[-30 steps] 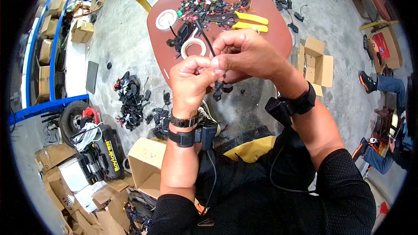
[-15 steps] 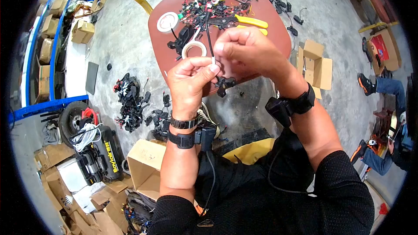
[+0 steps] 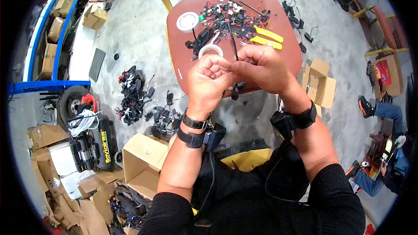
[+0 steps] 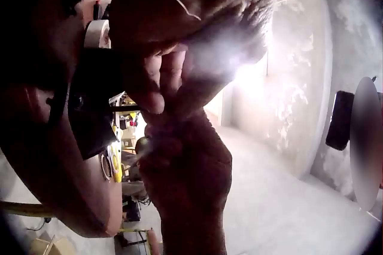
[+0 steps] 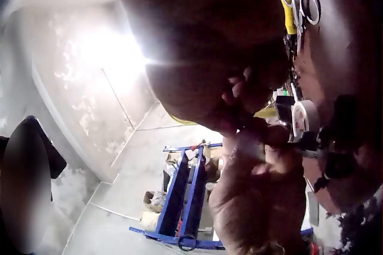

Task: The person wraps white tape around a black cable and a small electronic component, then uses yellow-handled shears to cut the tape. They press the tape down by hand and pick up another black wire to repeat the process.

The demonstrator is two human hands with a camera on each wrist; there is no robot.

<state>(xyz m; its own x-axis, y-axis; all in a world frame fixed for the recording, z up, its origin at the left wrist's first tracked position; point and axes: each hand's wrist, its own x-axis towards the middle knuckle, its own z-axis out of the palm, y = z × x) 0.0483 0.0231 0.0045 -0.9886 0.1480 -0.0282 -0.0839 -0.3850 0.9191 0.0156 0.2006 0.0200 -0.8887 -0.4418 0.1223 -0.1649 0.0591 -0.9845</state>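
Over the near edge of the red-brown seat [image 3: 285,56], the left hand [image 3: 208,82] and right hand [image 3: 266,70] meet at the fingertips. Both pinch a thin black cable [image 3: 232,39] that rises toward the pile. Below the fingers hangs a black connector [image 3: 235,92], also seen in the right wrist view as a dark shape. The exact pinch point is hidden by the fingers. Just beyond the left hand lies a roll of white tape [image 3: 210,50]. Yellow-handled pliers [image 3: 267,37] lie beyond the right hand.
A heap of small connector pieces [image 3: 217,13] and another white roll [image 3: 187,21] lie on the seat. Black cable parts [image 3: 135,98] are piled on the floor at left. Open cardboard boxes [image 3: 324,88] stand at right and near the left forearm [image 3: 141,152].
The right hand has come back against the left fingertips, covering the white piece on the cable that showed half a second ago. The head view has shifted, so the seat appears farther right.
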